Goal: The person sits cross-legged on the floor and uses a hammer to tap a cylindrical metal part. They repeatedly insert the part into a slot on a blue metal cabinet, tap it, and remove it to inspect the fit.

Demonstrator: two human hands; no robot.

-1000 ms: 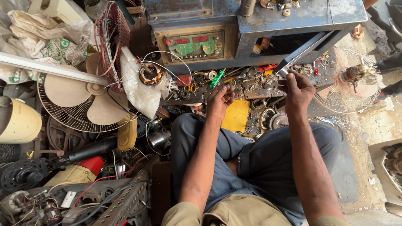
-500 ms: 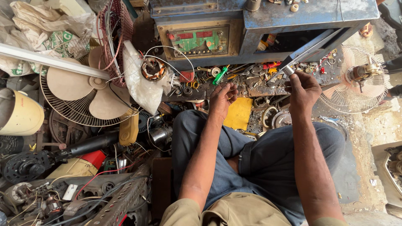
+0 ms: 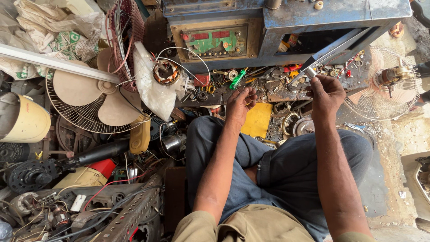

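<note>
Two fans (image 3: 92, 96) w/ scattered parts (image 3: 286, 118) nearby

Bright, even daylight — sharp focus, soft shadows, wide-angle edge stretch.

The low workbench (image 3: 282, 92) bears scattered washers, screws and a green screwdriver (image 3: 238, 79).

A small silvery metal cylinder (image 3: 310, 72) stands upright, pinched at its lower end by the right hand's (image 3: 326, 95) fingertips.
</note>
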